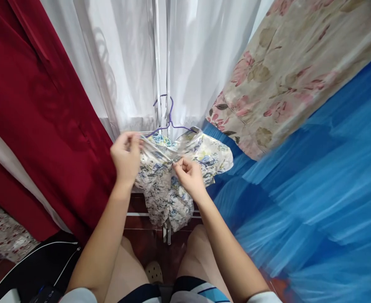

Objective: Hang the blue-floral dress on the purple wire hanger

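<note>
A white floral blouse [160,185] with blue and yellow print hangs on a purple hanger [170,113], whose hook loops at a white metal rack pole [168,54]. My left hand [126,156] is closed on the blouse at its left shoulder, with fingertips pinching the neckline edge. My right hand [190,174] pinches the front of the blouse just below the neckline, near the middle. Between the two hands the fabric edge is drawn into a straight, slanting line. The right shoulder of the blouse spreads out beyond my right hand.
A dark red curtain [56,109] hangs to the left, a white curtain [122,59] behind the rack. At right are a beige floral cloth [267,92] and blue tulle [314,181]. A black round surface [30,269] with a cable stands at lower left.
</note>
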The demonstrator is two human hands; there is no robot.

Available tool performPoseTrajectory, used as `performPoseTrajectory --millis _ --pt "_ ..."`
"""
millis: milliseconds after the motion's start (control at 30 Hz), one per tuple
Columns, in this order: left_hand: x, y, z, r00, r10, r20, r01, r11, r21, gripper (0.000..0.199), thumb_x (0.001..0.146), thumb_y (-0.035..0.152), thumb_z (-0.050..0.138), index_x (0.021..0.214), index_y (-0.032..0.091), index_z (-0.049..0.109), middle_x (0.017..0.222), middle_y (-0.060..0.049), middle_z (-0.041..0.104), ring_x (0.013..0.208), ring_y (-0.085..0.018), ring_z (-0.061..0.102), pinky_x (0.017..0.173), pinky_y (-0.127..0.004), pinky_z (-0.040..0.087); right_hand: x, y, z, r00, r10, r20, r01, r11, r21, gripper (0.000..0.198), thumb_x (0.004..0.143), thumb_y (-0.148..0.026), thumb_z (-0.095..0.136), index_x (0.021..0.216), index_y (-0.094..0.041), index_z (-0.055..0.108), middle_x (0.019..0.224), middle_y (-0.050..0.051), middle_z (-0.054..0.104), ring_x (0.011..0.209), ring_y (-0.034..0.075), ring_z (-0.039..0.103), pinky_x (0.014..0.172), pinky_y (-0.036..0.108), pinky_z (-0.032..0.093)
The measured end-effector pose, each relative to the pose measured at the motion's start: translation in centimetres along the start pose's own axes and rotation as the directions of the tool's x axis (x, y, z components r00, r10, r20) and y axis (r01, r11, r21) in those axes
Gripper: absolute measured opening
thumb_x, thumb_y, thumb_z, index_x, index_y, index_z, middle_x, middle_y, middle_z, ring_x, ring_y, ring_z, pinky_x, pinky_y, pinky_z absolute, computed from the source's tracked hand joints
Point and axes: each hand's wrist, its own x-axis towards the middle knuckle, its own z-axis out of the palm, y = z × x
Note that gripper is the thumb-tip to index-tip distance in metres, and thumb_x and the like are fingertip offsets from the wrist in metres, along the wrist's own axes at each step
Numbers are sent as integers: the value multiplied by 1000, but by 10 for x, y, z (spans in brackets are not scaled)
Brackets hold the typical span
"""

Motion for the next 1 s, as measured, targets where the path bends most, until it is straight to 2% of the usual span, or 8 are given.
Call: performPoseTrajectory --millis 100,200,300,467,567,833,933,1000 --pt "20 -50 -27 954 -178 -242 141 976 -164 24 94 34 58 89 12 65 72 0 60 66 -9 58 66 -20 47 -19 8 -10 997 57 45 -56 998 -18 27 85 -33 59 66 -20 46 52 -7 38 46 7 31 47 22 22" --pt "16 -93 -44 761 -536 -367 381 826 -416 19 94 29 54 87 12 61 70 3 55 61 -6 54 64 -18 44 -36 11 -19 994 90 55 -88 995 -37 25 86 -31 59 66 -19 47 52 -7 38 47 7 32 47 22 23" --pt "-14 -116 -44 597 -754 -273 548 632 -548 18 90 30 59 84 14 57 68 5 52 58 -4 52 64 -17 44 -48 22 -26 990 140 11 -140 990 9 25 85 -31 59 67 -19 49 51 -7 39 46 7 31 46 22 22" --pt "-69 -118 -34 534 -842 69 756 440 -485 34 67 38 82 79 13 62 69 1 59 62 -10 58 61 -21 44 -70 69 -64 952 238 -193 -222 970 99 16 82 -31 61 73 -17 59 49 -6 43 45 9 34 46 22 24" --pt "-81 -100 -33 497 -804 327 847 367 -385 39 61 36 88 82 11 67 75 -4 63 71 -14 61 69 -26 48 -92 101 -101 906 287 -312 -290 956 38 25 82 -37 63 68 -18 56 50 -5 44 46 9 35 47 23 25" --pt "-94 0 -1 692 -372 619 698 564 -442 23 91 37 64 84 15 66 81 -2 60 77 -11 56 74 -20 44 -108 86 -106 951 90 -295 -196 915 -352 52 76 -52 74 113 -18 61 98 9 66 85 23 59 77 35 48" --pt "-108 33 18 594 -177 785 672 645 -363 24 94 37 59 86 15 66 84 -4 62 78 -14 58 76 -24 45 -97 52 -80 991 116 64 -104 981 -166 57 85 -61 61 125 -21 60 118 12 65 112 29 56 101 42 42" --pt "-118 44 26 510 -87 856 600 749 -281 26 96 38 55 87 16 65 86 -5 63 82 -17 59 80 -27 46 -94 39 -66 921 234 311 -268 961 70 67 90 -72 41 127 -20 61 119 13 66 118 30 55 104 45 40"
